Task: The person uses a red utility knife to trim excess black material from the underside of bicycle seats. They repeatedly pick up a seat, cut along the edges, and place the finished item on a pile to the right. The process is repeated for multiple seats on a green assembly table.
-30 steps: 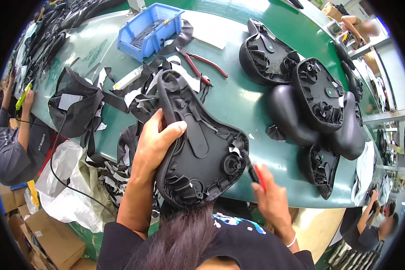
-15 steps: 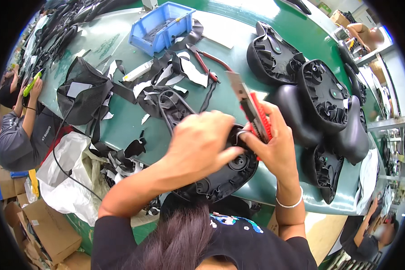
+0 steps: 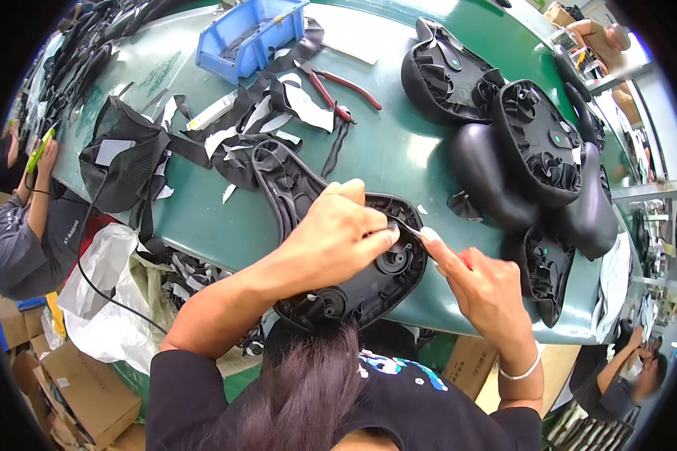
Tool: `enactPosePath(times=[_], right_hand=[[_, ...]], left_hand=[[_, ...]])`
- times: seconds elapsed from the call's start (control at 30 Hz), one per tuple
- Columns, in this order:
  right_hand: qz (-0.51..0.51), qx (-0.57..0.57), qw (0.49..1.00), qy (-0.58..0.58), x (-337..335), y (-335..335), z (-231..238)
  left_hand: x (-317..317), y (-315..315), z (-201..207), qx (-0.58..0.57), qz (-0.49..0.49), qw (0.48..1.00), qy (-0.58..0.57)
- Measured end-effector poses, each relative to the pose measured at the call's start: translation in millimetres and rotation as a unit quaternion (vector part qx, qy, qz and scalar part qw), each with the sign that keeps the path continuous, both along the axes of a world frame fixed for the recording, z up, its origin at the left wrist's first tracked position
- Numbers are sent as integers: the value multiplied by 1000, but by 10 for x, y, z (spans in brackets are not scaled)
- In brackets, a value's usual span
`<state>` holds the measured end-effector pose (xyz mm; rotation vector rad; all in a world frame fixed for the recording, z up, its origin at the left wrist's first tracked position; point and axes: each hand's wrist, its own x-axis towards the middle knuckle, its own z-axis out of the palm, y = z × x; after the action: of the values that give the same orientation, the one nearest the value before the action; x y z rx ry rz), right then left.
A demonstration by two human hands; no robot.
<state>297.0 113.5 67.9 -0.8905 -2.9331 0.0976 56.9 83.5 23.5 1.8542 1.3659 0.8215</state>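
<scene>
Green desk (image 3: 399, 161) backs the black seat (image 3: 365, 293); left grip (image 3: 331, 237) pinches its edging (image 3: 393, 224), seemingly for tautness. Right grip (image 3: 483, 284) clasps a cutter (image 3: 409, 228).

1 L hand (image 3: 342, 233) + 1 R hand (image 3: 485, 289) working on 1 blk seat (image 3: 361, 292) w/ 1 red knife (image 3: 466, 264), mostly hidden. Lying nearest on R: 3 underside-up seats (image 3: 541, 139), 2 smooth-up seats (image 3: 489, 177). Also showing: 1 blue bin (image 3: 222, 65), 1 pr pliers (image 3: 353, 89).

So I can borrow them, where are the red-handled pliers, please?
In the head view, the pliers lie upper centre, below-right of the blue bin.
</scene>
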Motion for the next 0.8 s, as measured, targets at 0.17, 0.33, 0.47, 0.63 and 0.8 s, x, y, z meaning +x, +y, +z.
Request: enactPosePath(times=[0.17, 0.33, 0.47, 0.63, 0.8], right_hand=[[-137, -57, 988, 38, 228, -636, -199], [-198, -105, 971, 84, 89, -673, -217], [-156, -103, 979, 86, -56, -135, -187], [-176, 53, 983, 0, -240, -186, -306], [-231, 4, 973, -6, -382, -377, -213]], left_hand=[[-142, -16, 166, -187, 167, 850, -463], [-235, 4, -13, -122, -22, 736, -666], [-71, 187, 228, 163, 119, 953, 226], [-141, 554, 176, -58, 135, 951, -274], [-111, 428, -1, 22, 49, 659, -751]])
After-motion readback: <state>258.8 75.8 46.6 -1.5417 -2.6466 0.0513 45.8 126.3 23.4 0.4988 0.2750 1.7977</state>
